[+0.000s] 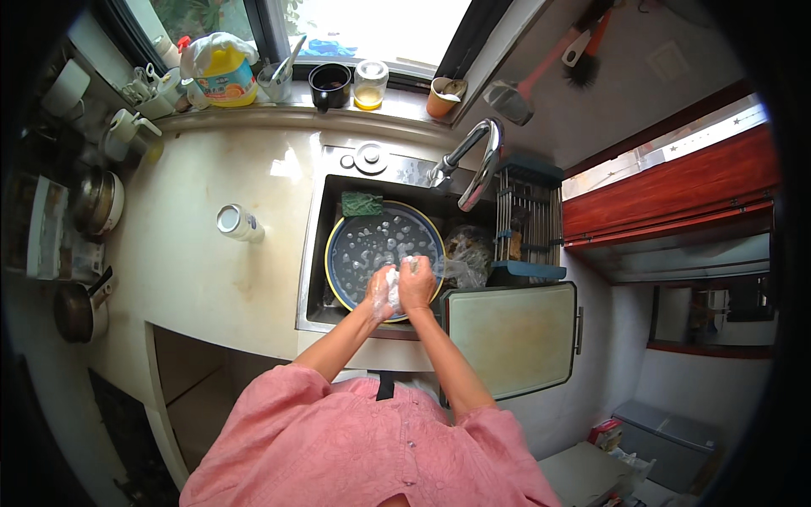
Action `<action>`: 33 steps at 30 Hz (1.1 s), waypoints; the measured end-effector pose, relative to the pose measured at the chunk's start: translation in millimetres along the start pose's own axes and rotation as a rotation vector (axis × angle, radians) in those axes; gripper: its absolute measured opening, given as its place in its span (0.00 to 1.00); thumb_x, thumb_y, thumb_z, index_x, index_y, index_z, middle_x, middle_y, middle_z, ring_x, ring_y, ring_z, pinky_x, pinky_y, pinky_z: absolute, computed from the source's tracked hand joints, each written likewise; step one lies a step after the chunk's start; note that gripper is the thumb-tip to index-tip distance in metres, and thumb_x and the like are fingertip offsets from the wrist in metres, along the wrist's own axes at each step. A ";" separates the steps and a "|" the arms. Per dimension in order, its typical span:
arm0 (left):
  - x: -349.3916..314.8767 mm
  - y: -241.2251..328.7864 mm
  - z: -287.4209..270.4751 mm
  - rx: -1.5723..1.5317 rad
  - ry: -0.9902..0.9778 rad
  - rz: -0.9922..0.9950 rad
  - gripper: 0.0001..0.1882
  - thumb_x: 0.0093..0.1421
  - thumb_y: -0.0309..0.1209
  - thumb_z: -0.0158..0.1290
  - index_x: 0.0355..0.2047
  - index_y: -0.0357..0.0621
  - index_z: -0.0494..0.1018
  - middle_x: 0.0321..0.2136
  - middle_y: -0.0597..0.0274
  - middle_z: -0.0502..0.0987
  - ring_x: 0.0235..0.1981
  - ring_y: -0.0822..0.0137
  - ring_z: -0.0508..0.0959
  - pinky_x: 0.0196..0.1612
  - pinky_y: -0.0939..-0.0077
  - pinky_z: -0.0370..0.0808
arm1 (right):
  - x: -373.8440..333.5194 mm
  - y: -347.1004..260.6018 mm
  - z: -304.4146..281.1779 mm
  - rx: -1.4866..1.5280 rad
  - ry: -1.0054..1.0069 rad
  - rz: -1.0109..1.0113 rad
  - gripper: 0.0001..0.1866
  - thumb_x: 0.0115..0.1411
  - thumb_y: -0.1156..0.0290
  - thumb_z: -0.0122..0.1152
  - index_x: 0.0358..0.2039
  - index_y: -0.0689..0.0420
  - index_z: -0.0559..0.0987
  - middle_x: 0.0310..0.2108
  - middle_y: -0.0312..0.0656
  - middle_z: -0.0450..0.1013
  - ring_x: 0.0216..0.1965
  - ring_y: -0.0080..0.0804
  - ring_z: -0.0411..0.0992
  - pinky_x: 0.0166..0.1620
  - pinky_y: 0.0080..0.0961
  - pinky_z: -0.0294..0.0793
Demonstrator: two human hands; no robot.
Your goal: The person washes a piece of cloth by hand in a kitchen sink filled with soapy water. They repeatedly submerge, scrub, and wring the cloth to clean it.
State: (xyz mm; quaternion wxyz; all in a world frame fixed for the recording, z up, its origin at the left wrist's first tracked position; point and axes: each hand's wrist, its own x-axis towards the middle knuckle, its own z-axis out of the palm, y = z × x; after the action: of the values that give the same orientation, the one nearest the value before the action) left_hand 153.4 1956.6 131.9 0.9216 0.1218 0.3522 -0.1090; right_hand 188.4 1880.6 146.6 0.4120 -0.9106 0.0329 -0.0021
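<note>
A round basin [331, 272] with a blue and yellow rim sits in the steel sink [309, 291], holding greyish water dotted with suds. Over its near edge my left hand [379, 293] and my right hand [416, 286] come together, fingers curled around a white, foamy, cloth-like bundle [393, 290]. Lather coats the fingers of both hands; the bundle's exact kind is hard to make out. A green scouring pad [361, 204] rests at the basin's far left rim. To the right of the basin lies a clear plastic bag [470, 253] with something in it.
Behind the sink curves a chrome faucet [483, 165]. A metal rack [528, 221] spans the sink's right side, with a cutting board [512, 340] nearer me. On the left counter stands a white-capped bottle [240, 223]. Jars, a mug [329, 84] and a yellow jug [223, 78] line the windowsill.
</note>
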 end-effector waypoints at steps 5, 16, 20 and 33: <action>-1.2 19.3 2.2 0.143 -0.179 -0.098 0.21 0.59 0.49 0.49 0.35 0.42 0.73 0.29 0.61 0.78 0.30 0.66 0.78 0.36 0.70 0.77 | 12.2 0.3 -6.9 0.109 0.066 -0.014 0.14 0.52 0.63 0.60 0.30 0.62 0.75 0.25 0.53 0.74 0.28 0.49 0.74 0.33 0.39 0.70; 11.4 52.7 -38.9 0.662 0.097 0.471 0.15 0.57 0.41 0.54 0.21 0.44 0.70 0.19 0.68 0.70 0.20 0.76 0.69 0.21 0.78 0.66 | 8.2 27.8 -5.2 0.585 -0.125 0.406 0.10 0.54 0.69 0.59 0.34 0.61 0.73 0.29 0.38 0.71 0.29 0.24 0.69 0.32 0.23 0.70; 25.3 25.7 -43.0 0.454 0.240 0.424 0.14 0.58 0.41 0.54 0.22 0.45 0.70 0.19 0.69 0.69 0.19 0.75 0.68 0.23 0.77 0.66 | -30.4 -16.1 12.6 0.430 -0.147 0.148 0.10 0.52 0.68 0.60 0.33 0.59 0.73 0.29 0.40 0.72 0.29 0.26 0.70 0.33 0.25 0.70; 29.0 19.9 -39.1 0.491 0.256 0.505 0.13 0.56 0.39 0.49 0.26 0.40 0.72 0.23 0.64 0.72 0.24 0.70 0.71 0.30 0.73 0.69 | -35.9 -40.4 8.5 0.203 -0.038 0.028 0.12 0.51 0.63 0.59 0.33 0.55 0.74 0.27 0.51 0.74 0.31 0.52 0.73 0.35 0.40 0.70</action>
State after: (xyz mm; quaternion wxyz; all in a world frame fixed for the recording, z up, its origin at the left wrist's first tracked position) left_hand 155.8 1983.8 87.1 0.8113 0.4350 0.3865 0.0567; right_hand 155.2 1915.7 172.1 0.5027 -0.8635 0.0373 0.0177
